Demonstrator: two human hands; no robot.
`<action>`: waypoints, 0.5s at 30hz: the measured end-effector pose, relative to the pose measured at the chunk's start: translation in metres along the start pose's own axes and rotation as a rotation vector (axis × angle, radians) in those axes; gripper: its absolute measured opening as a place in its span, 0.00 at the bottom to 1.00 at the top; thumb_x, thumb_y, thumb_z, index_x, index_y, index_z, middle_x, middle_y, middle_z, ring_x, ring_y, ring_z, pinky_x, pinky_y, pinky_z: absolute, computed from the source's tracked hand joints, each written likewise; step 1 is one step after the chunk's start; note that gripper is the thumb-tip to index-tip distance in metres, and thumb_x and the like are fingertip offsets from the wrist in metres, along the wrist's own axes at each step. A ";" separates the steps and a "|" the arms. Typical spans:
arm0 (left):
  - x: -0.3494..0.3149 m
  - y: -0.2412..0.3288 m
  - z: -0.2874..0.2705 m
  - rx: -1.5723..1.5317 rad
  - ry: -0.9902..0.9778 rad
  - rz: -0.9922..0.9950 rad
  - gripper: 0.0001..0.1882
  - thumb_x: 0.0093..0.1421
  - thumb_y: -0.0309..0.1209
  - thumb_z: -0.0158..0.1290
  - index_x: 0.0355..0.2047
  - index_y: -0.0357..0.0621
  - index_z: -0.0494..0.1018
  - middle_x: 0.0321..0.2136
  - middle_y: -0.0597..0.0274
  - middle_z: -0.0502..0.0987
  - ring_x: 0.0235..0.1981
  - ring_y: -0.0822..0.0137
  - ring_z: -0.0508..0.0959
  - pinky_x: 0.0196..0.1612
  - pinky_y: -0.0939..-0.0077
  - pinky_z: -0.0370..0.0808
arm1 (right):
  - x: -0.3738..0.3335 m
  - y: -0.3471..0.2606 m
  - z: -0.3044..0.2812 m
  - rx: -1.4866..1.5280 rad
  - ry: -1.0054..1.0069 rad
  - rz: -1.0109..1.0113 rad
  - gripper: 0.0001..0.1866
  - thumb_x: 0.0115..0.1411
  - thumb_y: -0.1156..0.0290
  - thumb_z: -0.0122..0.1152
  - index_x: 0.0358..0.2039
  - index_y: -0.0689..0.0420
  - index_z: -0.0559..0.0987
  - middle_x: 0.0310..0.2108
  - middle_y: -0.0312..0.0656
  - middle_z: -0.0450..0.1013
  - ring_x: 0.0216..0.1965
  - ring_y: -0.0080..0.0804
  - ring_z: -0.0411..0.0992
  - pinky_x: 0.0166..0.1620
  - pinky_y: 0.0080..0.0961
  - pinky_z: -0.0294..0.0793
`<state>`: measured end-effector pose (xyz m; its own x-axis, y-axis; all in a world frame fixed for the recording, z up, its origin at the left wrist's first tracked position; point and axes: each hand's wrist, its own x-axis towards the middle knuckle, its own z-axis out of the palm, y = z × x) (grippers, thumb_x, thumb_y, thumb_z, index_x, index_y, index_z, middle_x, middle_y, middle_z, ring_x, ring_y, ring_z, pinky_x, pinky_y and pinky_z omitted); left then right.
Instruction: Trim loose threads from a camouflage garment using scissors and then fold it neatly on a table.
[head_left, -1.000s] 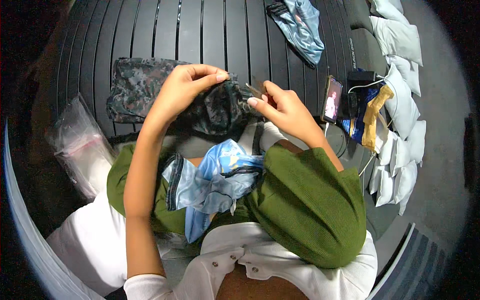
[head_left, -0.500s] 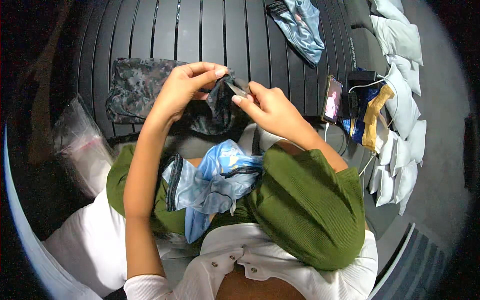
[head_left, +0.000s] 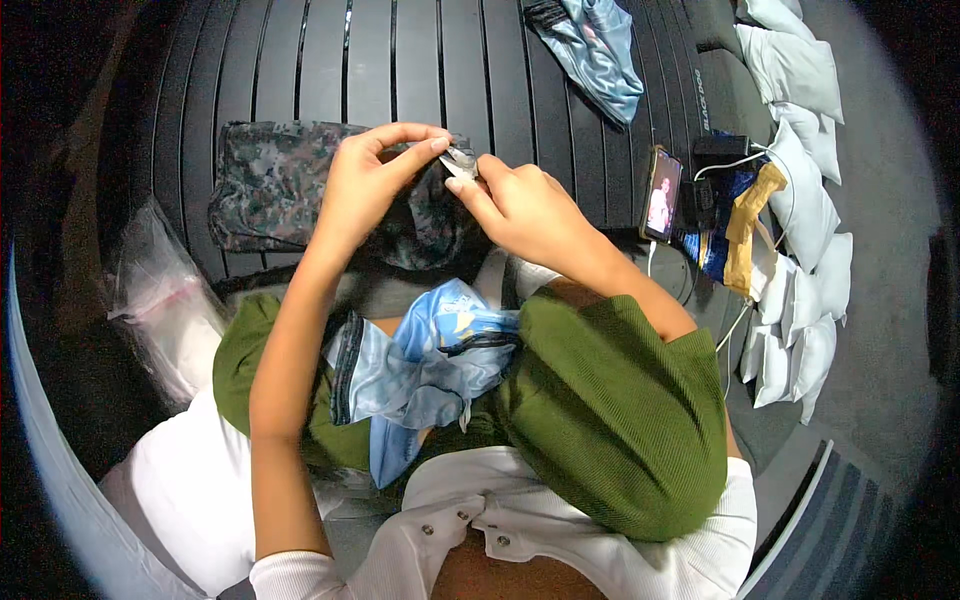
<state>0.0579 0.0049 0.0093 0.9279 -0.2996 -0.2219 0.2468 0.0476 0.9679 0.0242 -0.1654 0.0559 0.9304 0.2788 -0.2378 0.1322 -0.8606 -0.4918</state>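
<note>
A dark camouflage-print cloth piece point(head_left: 290, 185) lies on the slatted table and hangs over its near edge. My left hand point(head_left: 378, 180) pinches the upper right edge of this cloth between thumb and forefinger. My right hand point(head_left: 520, 200) is closed on a small silver bladed tool point(head_left: 461, 163) that looks like thread snips. The blade touches or nearly touches the pinched edge by my left fingertips; the exact contact is too small to tell. Across my lap lies a bunched light-blue printed cloth piece point(head_left: 410, 375) with dark edging.
Another blue cloth piece point(head_left: 595, 60) lies at the back of the black slatted table point(head_left: 420, 60). To the right are a propped phone point(head_left: 661, 195) with a cable, a blue-and-gold packet point(head_left: 740, 230) and several pale pillow-shaped packets point(head_left: 800, 190). A clear plastic bag point(head_left: 170, 310) sits at the left.
My right hand has moved slightly left and up, bringing the silver blade up to my left fingertips. My left hand still pinches the camouflage cloth in nearly the same place.
</note>
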 end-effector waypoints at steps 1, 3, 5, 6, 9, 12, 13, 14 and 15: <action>0.000 0.000 0.000 0.019 0.000 0.019 0.09 0.54 0.30 0.53 0.34 0.39 0.76 0.28 0.70 0.75 0.23 0.84 0.66 0.24 0.92 0.60 | 0.000 0.000 0.001 0.002 0.009 -0.006 0.21 0.57 0.56 0.48 0.22 0.64 0.68 0.12 0.54 0.66 0.19 0.54 0.68 0.24 0.41 0.67; 0.000 0.000 0.002 0.036 -0.002 0.041 0.09 0.55 0.29 0.52 0.34 0.39 0.76 0.30 0.68 0.76 0.26 0.83 0.69 0.27 0.91 0.64 | 0.001 -0.001 -0.001 0.008 0.013 0.000 0.20 0.57 0.56 0.48 0.22 0.64 0.68 0.12 0.54 0.66 0.19 0.54 0.68 0.25 0.41 0.67; -0.001 -0.001 0.004 0.096 0.025 0.252 0.08 0.54 0.27 0.52 0.33 0.37 0.76 0.35 0.62 0.76 0.32 0.77 0.73 0.36 0.85 0.69 | 0.002 -0.001 -0.001 0.014 0.016 0.008 0.20 0.57 0.56 0.48 0.22 0.64 0.68 0.12 0.54 0.66 0.19 0.54 0.68 0.25 0.42 0.67; -0.001 -0.001 0.005 0.093 0.022 0.253 0.08 0.54 0.27 0.52 0.33 0.37 0.76 0.35 0.62 0.76 0.32 0.77 0.73 0.36 0.85 0.69 | 0.002 -0.001 -0.001 0.017 0.023 0.007 0.20 0.57 0.56 0.48 0.22 0.64 0.68 0.12 0.54 0.67 0.19 0.54 0.68 0.25 0.42 0.67; 0.000 -0.001 0.005 0.169 0.057 0.364 0.08 0.53 0.27 0.53 0.31 0.37 0.76 0.37 0.57 0.76 0.34 0.72 0.75 0.35 0.82 0.72 | 0.003 -0.001 0.002 0.019 0.045 -0.005 0.20 0.57 0.57 0.48 0.22 0.64 0.67 0.12 0.54 0.67 0.19 0.54 0.68 0.25 0.41 0.68; -0.001 0.004 0.006 0.167 0.055 0.350 0.07 0.52 0.27 0.53 0.31 0.38 0.76 0.37 0.57 0.75 0.35 0.71 0.76 0.35 0.80 0.72 | 0.003 0.004 0.007 0.012 0.087 -0.054 0.19 0.57 0.58 0.49 0.23 0.63 0.67 0.13 0.53 0.67 0.18 0.53 0.68 0.24 0.41 0.68; -0.003 0.008 0.007 0.284 0.060 0.391 0.07 0.51 0.26 0.53 0.31 0.38 0.76 0.38 0.59 0.75 0.35 0.70 0.76 0.36 0.80 0.72 | 0.003 0.006 0.008 -0.029 0.114 -0.077 0.18 0.57 0.58 0.49 0.23 0.63 0.67 0.13 0.53 0.67 0.18 0.53 0.69 0.23 0.41 0.68; -0.005 0.012 0.007 0.405 0.069 0.430 0.07 0.51 0.26 0.53 0.30 0.39 0.76 0.39 0.60 0.75 0.35 0.69 0.76 0.36 0.79 0.72 | 0.003 0.006 0.009 -0.068 0.139 -0.103 0.18 0.56 0.59 0.50 0.24 0.63 0.66 0.13 0.52 0.68 0.18 0.52 0.69 0.22 0.42 0.68; -0.007 0.012 0.008 0.406 0.070 0.430 0.07 0.51 0.26 0.53 0.30 0.39 0.76 0.39 0.60 0.75 0.35 0.69 0.76 0.36 0.79 0.72 | 0.004 0.007 0.010 -0.068 0.139 -0.104 0.18 0.56 0.59 0.50 0.24 0.63 0.66 0.13 0.52 0.68 0.18 0.52 0.69 0.22 0.42 0.68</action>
<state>0.0525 -0.0003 0.0233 0.9406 -0.2699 0.2060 -0.2688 -0.2213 0.9374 0.0250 -0.1657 0.0433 0.9481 0.3106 -0.0685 0.2487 -0.8581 -0.4493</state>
